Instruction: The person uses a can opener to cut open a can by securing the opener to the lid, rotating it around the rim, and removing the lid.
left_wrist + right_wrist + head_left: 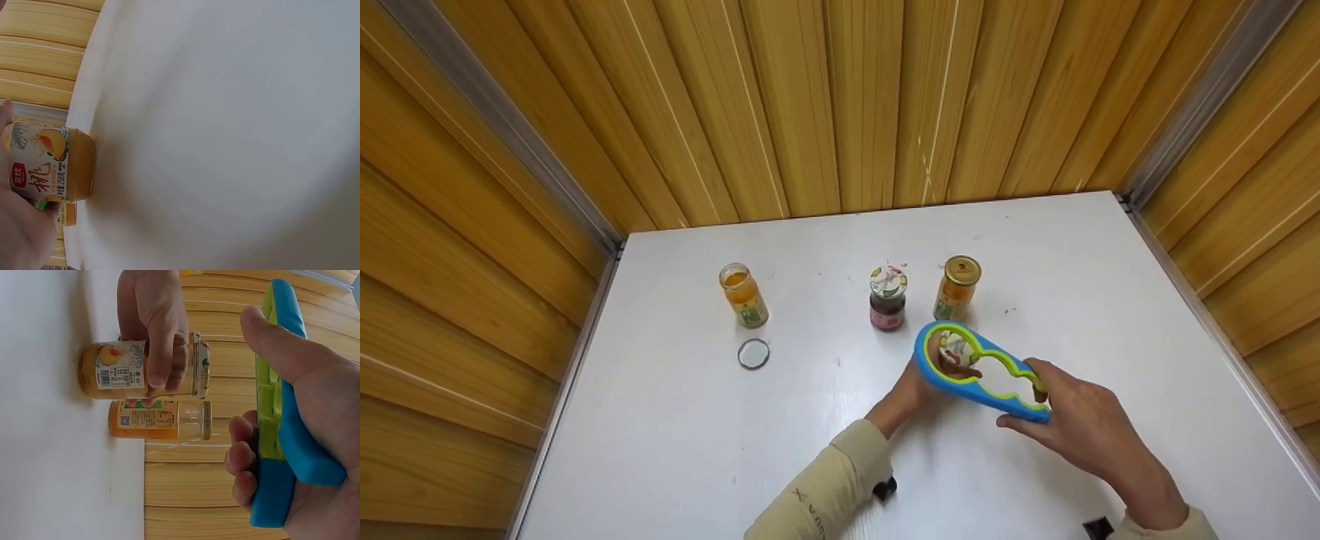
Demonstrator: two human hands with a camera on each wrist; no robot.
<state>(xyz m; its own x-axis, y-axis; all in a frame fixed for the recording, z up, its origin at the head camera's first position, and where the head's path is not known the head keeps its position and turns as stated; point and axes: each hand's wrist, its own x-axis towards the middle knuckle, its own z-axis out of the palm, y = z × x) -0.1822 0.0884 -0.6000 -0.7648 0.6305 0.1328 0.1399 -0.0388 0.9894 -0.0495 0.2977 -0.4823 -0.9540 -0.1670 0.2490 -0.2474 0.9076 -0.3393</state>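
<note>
My left hand grips a peach jar with fingers and thumb around its side. The jar stands upright, its base at the table surface, and its patterned lid shows through the opener's large loop. Curled around the handles of a blue and green jar opener is my right hand. In the right wrist view the opener is held above the lid, with a gap between them. Just behind stands an orange jar with a gold lid.
A dark jar with a patterned lid stands left of the gold-lidded one. Farther left are an uncovered orange jar and a loose lid on the white table. Wood-panelled walls border the table.
</note>
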